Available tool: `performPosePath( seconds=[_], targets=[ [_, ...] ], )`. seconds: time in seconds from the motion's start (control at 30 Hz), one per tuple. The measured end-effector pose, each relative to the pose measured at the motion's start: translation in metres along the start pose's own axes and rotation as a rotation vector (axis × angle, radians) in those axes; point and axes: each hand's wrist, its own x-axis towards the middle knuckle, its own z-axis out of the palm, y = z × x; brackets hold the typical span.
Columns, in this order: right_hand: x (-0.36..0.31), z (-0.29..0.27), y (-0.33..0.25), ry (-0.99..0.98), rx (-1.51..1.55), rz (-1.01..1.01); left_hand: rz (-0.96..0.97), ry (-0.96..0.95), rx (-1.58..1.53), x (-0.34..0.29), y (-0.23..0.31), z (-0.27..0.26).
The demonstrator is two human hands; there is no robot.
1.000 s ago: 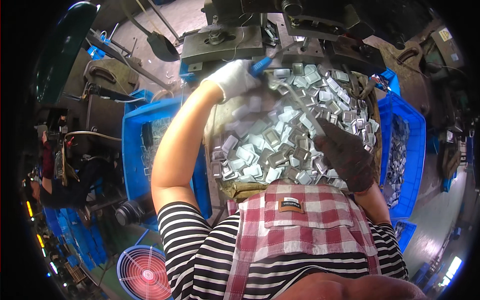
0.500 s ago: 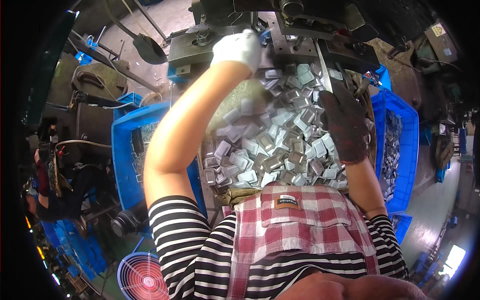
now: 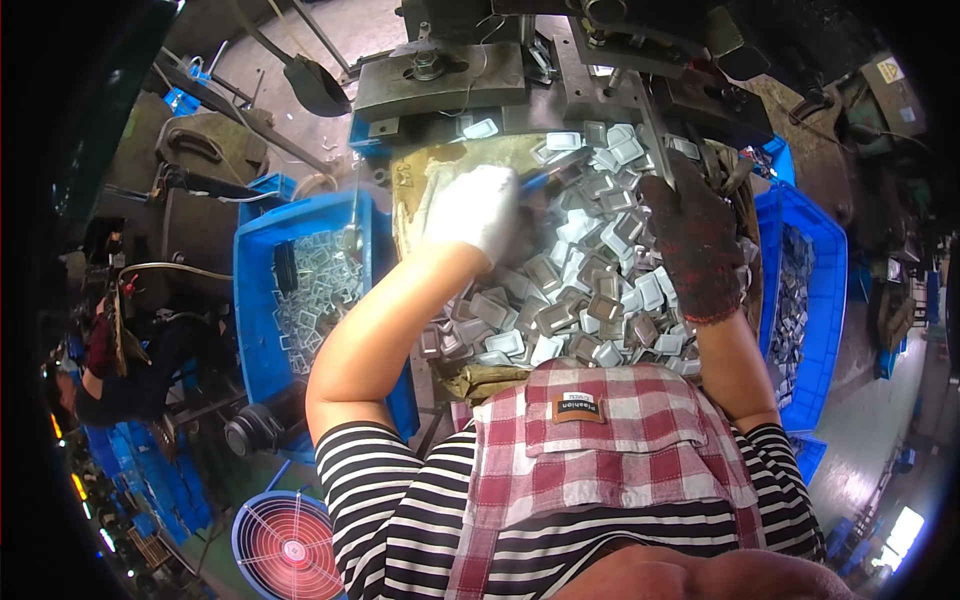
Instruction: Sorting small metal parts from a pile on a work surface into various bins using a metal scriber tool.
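Observation:
My left hand (image 3: 472, 212), in a white glove, is closed on a slim tool with a blue part (image 3: 540, 183), its far end dark and blurred. It hovers over the left side of a heap of small rectangular metal pieces (image 3: 548, 272), shaped like shallow trays. My right hand (image 3: 694, 245), in a dark glove with red marks, rests at the heap's right edge. Its fingers lie at the near end of a long flat metal bar (image 3: 655, 130) running from the machine; whether they grip it is unclear. Loose pieces lie on a cardboard-covered surface (image 3: 412, 180).
Across the back stands a machine with a bolted metal block (image 3: 440, 82) and a perforated plate (image 3: 590, 85). Blue crates with metal pieces flank me, one left (image 3: 245, 300) and one right (image 3: 828, 300). A round fan (image 3: 290, 550) is at lower left. Another person (image 3: 130, 370) is at far left.
My left hand has come back from the machine toward me, over the heap, still with the blue tool. A metal piece now shows by the machine's edge. My right hand stays nearly in place.

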Motion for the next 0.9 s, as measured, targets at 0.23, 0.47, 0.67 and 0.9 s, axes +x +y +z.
performPosePath(
  seconds=[0.23,0.47,0.67,0.9],
  targets=[
    [-0.034,-0.025,-0.004,-0.052,0.139,0.201,-0.067,0.08,0.011,0.007,0.013,0.011],
    [-0.06,-0.031,-0.008,-0.219,0.429,0.366,-0.094,0.161,-0.077,0.003,-0.011,0.011],
    [-0.059,-0.036,-0.022,-0.39,0.648,0.562,0.013,0.035,-0.07,-0.001,-0.01,0.0],
    [-0.062,-0.039,-0.022,-0.383,0.616,0.554,-0.123,0.142,-0.12,-0.005,-0.011,0.005]
  ],
)
